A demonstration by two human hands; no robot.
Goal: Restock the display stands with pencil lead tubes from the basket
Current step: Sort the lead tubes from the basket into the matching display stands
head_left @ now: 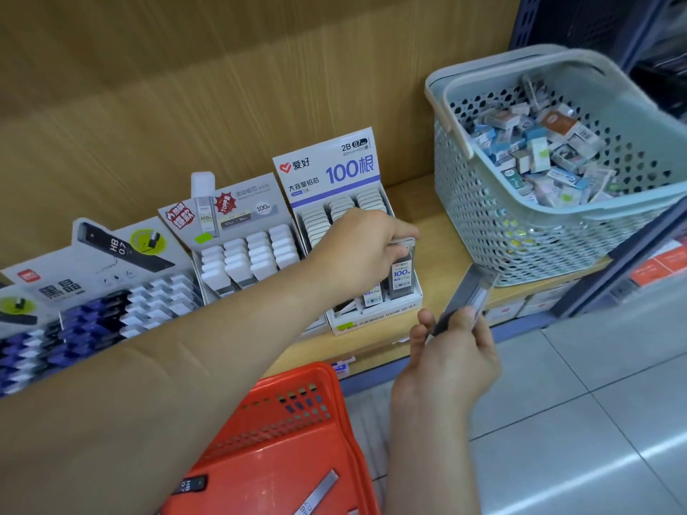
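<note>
1. Shelf (442, 232) of pale wood carries 3 display stands (238, 250) against a wood-grain back panel.
2. Left hand (357, 247) pinches a lead tube (402, 271) in the rightmost stand.
3. Right hand (451, 351) grips another tube (470, 295) above the red basket (297, 433).
4. Green basket (520, 217) stands at the right; grey floor tiles lie below.

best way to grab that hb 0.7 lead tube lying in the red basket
Pinch the HB 0.7 tube across its two long edges near the middle, coming straight down from above. It lies flat on the red basket floor with its broad printed face up, so only the narrow sides offer opposing surfaces. The left hand and right hand each already hold a tube.
</note>
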